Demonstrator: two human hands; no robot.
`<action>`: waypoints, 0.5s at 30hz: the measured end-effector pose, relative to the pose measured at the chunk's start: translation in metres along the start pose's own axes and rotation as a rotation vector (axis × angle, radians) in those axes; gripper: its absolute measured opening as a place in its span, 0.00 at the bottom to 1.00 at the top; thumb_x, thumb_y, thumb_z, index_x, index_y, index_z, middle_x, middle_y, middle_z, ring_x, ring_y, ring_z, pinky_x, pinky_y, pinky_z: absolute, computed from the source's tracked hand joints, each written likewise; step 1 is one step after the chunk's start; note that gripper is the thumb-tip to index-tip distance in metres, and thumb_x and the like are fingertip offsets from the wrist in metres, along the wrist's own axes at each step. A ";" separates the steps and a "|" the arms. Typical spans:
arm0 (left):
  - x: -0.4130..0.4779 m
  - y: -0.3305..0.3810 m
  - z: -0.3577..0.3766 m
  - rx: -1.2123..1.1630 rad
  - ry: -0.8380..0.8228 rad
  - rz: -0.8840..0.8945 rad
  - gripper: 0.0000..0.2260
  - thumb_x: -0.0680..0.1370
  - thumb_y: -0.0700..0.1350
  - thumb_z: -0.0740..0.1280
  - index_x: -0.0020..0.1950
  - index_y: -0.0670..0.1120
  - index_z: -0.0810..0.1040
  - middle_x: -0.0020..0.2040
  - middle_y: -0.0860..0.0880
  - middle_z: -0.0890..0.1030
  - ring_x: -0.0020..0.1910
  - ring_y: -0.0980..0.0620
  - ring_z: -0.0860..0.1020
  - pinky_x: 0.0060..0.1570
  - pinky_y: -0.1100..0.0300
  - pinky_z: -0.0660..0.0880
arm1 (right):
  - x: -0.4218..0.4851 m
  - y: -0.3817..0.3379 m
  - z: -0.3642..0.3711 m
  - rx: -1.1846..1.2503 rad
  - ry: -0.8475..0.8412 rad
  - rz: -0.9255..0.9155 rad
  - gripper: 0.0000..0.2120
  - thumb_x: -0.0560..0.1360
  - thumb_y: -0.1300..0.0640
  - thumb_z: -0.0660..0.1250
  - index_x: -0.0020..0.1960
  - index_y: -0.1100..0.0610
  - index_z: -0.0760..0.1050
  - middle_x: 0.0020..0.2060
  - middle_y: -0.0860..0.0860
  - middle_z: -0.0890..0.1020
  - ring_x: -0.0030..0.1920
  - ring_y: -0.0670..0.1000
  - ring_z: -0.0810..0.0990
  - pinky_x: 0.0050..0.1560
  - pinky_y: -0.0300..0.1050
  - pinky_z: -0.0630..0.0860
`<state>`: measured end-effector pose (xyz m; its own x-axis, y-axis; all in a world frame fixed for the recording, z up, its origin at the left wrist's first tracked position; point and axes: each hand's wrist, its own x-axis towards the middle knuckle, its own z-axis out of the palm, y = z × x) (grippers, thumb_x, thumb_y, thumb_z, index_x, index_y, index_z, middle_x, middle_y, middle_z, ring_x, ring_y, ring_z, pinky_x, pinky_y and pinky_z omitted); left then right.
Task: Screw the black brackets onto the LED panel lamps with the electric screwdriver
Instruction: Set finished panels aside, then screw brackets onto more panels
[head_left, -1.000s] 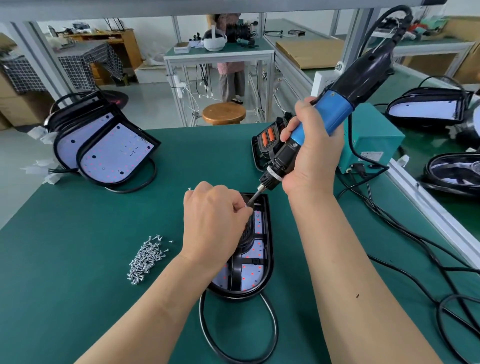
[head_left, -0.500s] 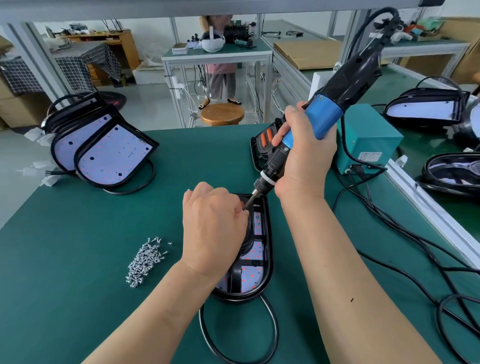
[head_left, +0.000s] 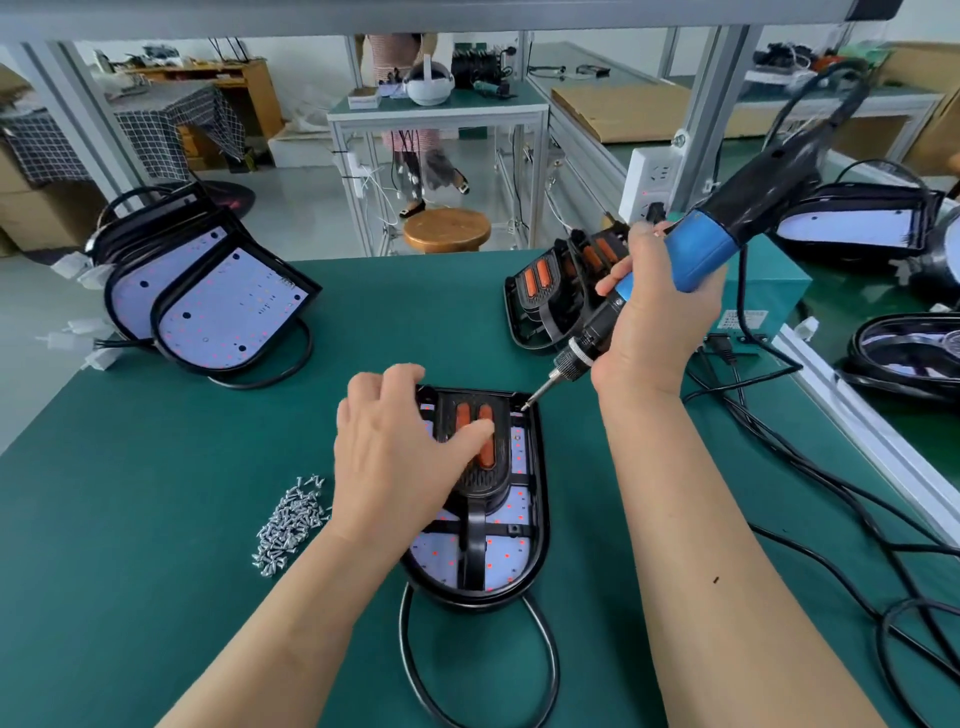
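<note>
An LED panel lamp (head_left: 522, 558) lies on the green table in front of me, with a black bracket (head_left: 475, 499) with two orange inserts on top of it. My left hand (head_left: 395, 457) rests flat on the bracket, fingers spread, thumb on the orange inserts. My right hand (head_left: 654, 332) grips the blue and black electric screwdriver (head_left: 696, 260). Its bit tip touches the lamp's far right corner. A pile of small silver screws (head_left: 291, 522) lies left of the lamp.
Two stacked LED panels (head_left: 208, 306) lean at the far left. Spare black brackets (head_left: 550, 296) stand behind the lamp. A teal power box (head_left: 763, 301) and black cables (head_left: 831, 493) lie on the right. More lamps (head_left: 857, 223) sit on the neighbouring bench. A wooden stool (head_left: 447, 228) stands beyond the table.
My left hand let go of the bit tip, opened and moved left onto the bracket. The screwdriver swung right and its tip came down at the lamp's far right corner.
</note>
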<state>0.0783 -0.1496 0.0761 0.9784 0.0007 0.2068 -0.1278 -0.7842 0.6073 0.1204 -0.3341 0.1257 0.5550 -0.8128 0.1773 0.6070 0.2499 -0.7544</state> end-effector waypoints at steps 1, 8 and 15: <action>0.000 -0.004 0.001 -0.050 -0.051 -0.076 0.35 0.68 0.62 0.75 0.70 0.50 0.68 0.60 0.50 0.69 0.62 0.47 0.70 0.59 0.54 0.68 | 0.000 0.001 0.000 -0.019 -0.005 -0.024 0.09 0.75 0.67 0.69 0.52 0.61 0.72 0.30 0.45 0.76 0.28 0.52 0.71 0.30 0.41 0.73; 0.009 -0.013 0.006 -0.325 -0.296 -0.257 0.30 0.62 0.63 0.78 0.56 0.50 0.72 0.50 0.54 0.82 0.52 0.51 0.81 0.55 0.49 0.78 | -0.004 0.010 0.001 -0.081 -0.065 -0.063 0.09 0.74 0.66 0.70 0.51 0.60 0.71 0.29 0.46 0.76 0.25 0.48 0.73 0.30 0.45 0.74; 0.010 -0.015 0.011 -0.427 -0.300 -0.273 0.29 0.60 0.60 0.78 0.57 0.54 0.73 0.51 0.55 0.83 0.50 0.53 0.82 0.54 0.50 0.79 | -0.005 0.012 0.001 -0.095 -0.092 -0.050 0.09 0.74 0.65 0.70 0.51 0.59 0.72 0.28 0.44 0.75 0.25 0.46 0.73 0.30 0.44 0.74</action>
<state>0.0919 -0.1450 0.0606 0.9802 -0.0570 -0.1894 0.1424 -0.4609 0.8759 0.1256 -0.3260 0.1165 0.5778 -0.7700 0.2705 0.5810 0.1553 -0.7989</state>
